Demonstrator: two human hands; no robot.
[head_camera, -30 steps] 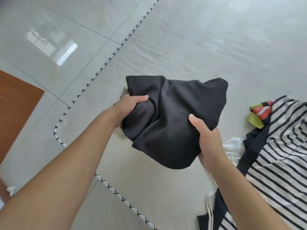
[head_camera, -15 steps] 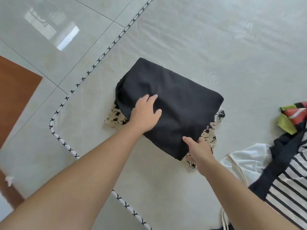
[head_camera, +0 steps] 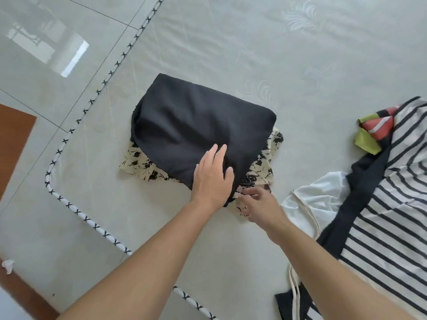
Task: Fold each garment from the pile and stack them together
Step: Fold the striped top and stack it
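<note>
Black garment (head_camera: pixel 198 125) lies folded atop the floral garment (head_camera: pixel 265 158), centre of mattress (head_camera: pixel 300 65). Our left hand (head_camera: pixel 213 179) presses flat, fingers straight; right hand (head_camera: pixel 256 204) pinches the floral edge at 5 o'clock. We should square edges before taking from the pile (head_camera: pixel 381 204) at 3 o'clock.

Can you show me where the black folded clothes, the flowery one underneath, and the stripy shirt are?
black folded garment (head_camera: pixel 198 125), head view, middle of its top face
floral garment (head_camera: pixel 138 161), head view, left corner sticking out
striped shirt (head_camera: pixel 392 204), head view, striped front

The head camera looks steeply down, close over the mattress (head_camera: pixel 300 65).
</note>
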